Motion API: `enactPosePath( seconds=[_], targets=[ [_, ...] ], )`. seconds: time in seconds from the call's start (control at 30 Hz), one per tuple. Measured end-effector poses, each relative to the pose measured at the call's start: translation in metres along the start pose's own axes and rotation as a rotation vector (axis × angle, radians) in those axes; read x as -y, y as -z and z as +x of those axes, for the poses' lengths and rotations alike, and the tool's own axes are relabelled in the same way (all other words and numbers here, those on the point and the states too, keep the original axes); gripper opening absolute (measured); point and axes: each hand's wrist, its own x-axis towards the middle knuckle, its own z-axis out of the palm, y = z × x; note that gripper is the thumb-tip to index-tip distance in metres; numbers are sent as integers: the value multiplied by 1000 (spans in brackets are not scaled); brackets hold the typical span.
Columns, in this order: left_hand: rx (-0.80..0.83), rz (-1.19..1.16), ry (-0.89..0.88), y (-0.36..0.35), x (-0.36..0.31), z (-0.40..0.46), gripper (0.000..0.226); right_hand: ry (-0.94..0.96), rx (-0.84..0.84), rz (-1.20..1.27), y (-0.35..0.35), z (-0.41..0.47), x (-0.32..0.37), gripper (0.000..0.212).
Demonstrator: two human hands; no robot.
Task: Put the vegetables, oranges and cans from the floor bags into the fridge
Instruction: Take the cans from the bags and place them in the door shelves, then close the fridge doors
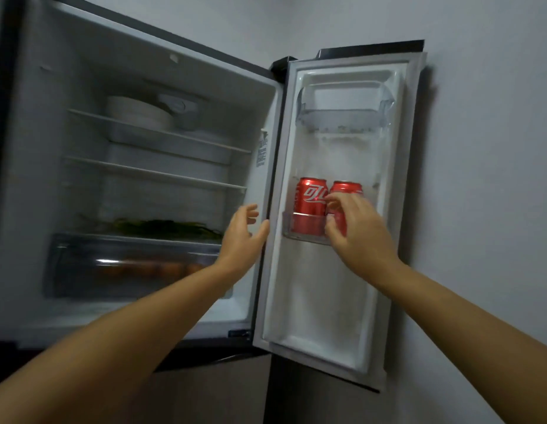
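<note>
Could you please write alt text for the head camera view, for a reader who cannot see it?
The right hand grips the right red can beside another red can in the open fridge door's bin. The left hand hovers open; greens and oranges lie inside.

fridge, door swung open to the right.
top shelf: a stack of white plates at the back, a white lidded container touching it on the right.
middle shelf: contents cannot be made out.
lowest shelf: leafy greens lying flat across it.
drawer beneath: clear front, oranges dimly visible inside.
upper door bin: clear plastic, contents unclear.
lower door bin: two red cans upright side by side, left can and right can, touching or nearly so.
</note>
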Motion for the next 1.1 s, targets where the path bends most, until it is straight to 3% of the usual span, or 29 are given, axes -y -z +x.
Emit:
enactPosePath(
  seconds=[0.17,0.37,0.5,0.6,0.67,0.77,0.93,1.1],
  targets=[
    [-7,311,81,106,35,-56,37,102,115,259,-56,-45,77,31],
    [-107,809,74,282,51,-110,37,202,325,481,-136,-68,207,28],
    [-25,1177,-29,384,49,-145,42,340,376,599,-165,-60,311,28],
    [110,1413,-99,449,49,-168,36,420,400,659,-185,-47,398,39],
    [220,1509,-201,473,47,-178,35,480,397,668,-199,-47,439,44],
    [375,1593,-267,509,56,-200,51,481,490,624,-211,-62,490,35],
    [333,1585,-296,512,71,-214,47,417,513,602,-218,-76,500,32],
    [373,1707,-499,501,58,-208,40,391,538,636,-214,-77,475,25]
  ],
)
